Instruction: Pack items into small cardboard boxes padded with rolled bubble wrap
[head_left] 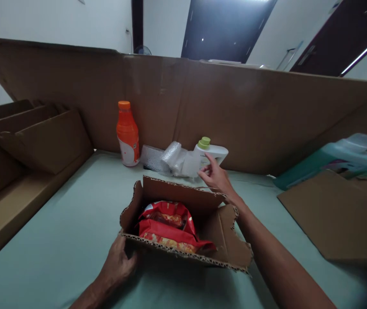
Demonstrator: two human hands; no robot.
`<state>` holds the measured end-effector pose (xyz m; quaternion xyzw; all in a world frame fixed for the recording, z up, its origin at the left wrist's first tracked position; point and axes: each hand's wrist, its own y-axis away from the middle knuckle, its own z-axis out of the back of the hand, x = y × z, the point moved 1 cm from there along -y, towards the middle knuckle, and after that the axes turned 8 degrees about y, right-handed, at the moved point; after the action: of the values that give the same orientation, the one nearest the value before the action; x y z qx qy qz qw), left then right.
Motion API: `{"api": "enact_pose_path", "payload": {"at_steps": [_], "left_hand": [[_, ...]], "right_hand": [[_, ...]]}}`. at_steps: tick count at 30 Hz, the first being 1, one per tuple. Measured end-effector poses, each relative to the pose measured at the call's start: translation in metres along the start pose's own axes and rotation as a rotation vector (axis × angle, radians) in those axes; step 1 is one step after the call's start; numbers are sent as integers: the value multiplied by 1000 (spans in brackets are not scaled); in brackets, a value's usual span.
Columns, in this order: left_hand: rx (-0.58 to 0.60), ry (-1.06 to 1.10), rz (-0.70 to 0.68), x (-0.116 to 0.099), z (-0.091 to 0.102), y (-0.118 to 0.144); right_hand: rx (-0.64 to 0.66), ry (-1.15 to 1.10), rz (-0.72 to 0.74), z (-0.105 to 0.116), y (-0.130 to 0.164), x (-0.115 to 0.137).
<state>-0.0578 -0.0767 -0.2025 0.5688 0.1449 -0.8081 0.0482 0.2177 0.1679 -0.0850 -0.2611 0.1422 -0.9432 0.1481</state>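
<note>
A small open cardboard box (177, 253) with torn edges sits in front of me, tilted towards me. Inside it lie red food packets (170, 223) with pictures of food on them. My left hand (119, 259) grips the box at its near left corner, with some fingers hidden behind or under it. Beyond the box, my right hand (217, 176) reaches out with index finger and thumb apart, holding nothing. Its fingertips are in front of a white bottle with a green cap (214, 150); whether they touch it I cannot tell. Clear bubble wrap (170, 159) lies just left of that bottle.
An orange bottle (127, 135) stands upright at the back against a tall cardboard wall (251, 111). Cardboard boxes (51, 137) are at the left. On the right, a teal plastic container (325, 163) leans behind a cardboard piece (334, 214). A pale green cloth (74, 219) covers the surface.
</note>
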Motion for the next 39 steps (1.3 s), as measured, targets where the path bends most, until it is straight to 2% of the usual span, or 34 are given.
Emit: {"api": "enact_pose_path", "payload": {"at_steps": [3,4,6,8,11,12,15,17,19,21,23,25,28,30,33,36,39], "left_hand": [[-12,-10,-21,2,0,-2],[-16,-12,-31,2,0,-2],[-17,-8,-48,3,0,-3],[-4,-1,-39,4,0,-3],[17,6,-9,2,2,-3],[21,9,-7,1,3,-3],[41,12,-5,-5,5,-2],[55,4,3,-9,6,-2],[55,-2,-1,-12,7,-2],[48,-10,-15,-13,8,-2],[40,-16,-26,-12,7,-2],[34,-15,-33,-11,7,-1],[36,-5,-59,-9,5,0],[26,-1,-75,-7,7,1],[-38,17,-59,-2,13,2],[-111,34,-30,2,21,2],[-162,21,-7,4,24,3]], "right_hand": [[-2,209,14,-12,-33,11],[-12,231,6,-11,-32,10],[-47,239,-31,0,-10,0],[-104,253,-70,15,34,-19],[-243,314,-64,35,130,-57],[-229,362,-50,39,164,-69],[-5,432,15,44,258,-90],[47,444,-25,51,300,-91],[-17,418,-105,60,319,-81],[-89,305,-154,64,319,-62],[-97,116,-141,59,306,-38],[-58,-64,-101,43,288,-13],[7,-221,-78,9,267,13],[27,-269,-107,-10,262,23],[28,-288,-127,-26,264,32],[41,-287,-86,-31,263,42],[79,-298,-44,-27,249,44]]}}
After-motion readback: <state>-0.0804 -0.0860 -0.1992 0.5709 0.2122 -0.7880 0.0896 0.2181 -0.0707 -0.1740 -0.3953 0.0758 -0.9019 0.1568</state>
